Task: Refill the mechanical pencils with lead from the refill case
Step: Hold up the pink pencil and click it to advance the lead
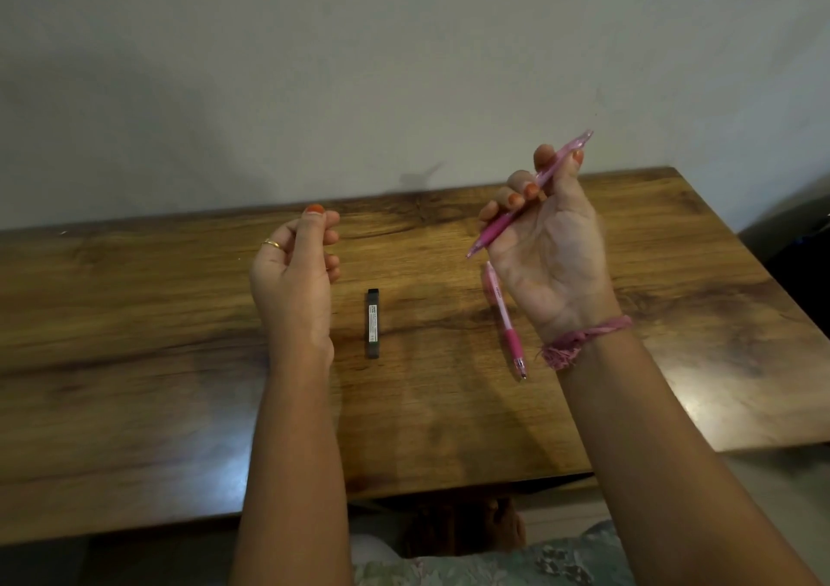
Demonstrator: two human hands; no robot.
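Note:
My right hand (552, 262) is raised above the table and grips a pink mechanical pencil (503, 224) at a slant, with its tip low to the left and its top end up to the right. A second pink mechanical pencil (506, 323) lies on the wooden table (134, 316) below that hand, tip toward me. The dark lead refill case (373, 323) lies flat at the table's middle, between my hands. My left hand (294, 271) hovers left of the case with fingers curled and thumb pressed to the forefinger. Nothing shows between them.
A plain pale wall stands right behind the table's far edge. The table's right edge runs diagonally at the right, with dark objects (799, 244) beyond it. My lap in patterned cloth (539, 563) shows below the near edge.

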